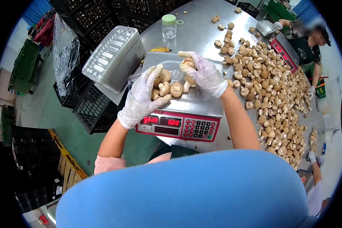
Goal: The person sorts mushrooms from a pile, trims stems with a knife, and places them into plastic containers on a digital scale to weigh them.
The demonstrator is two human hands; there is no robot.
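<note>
Several brown mushrooms [164, 88] sit in a clear plastic tray [174, 70] on the metal plate of a red electronic scale [201, 106]. My left hand [142, 95], in a white glove, curves its fingers and thumb around the mushrooms at the tray's left end. On the other side, my gloved right hand [205, 74] grips mushrooms [188, 62] between its fingers and thumb. A mushroom with a pale stem shows just beneath that hand. The scale's red digits are lit, the right-hand display reading 0.00.
A stack of clear trays [112, 57] stands left of the scale. A large mushroom pile [269, 95] covers the table's right side. Behind the scale are a green-lidded jar [169, 27] and a banana [160, 49]. Co-workers [311, 43] stand at the right, near another scale [283, 51].
</note>
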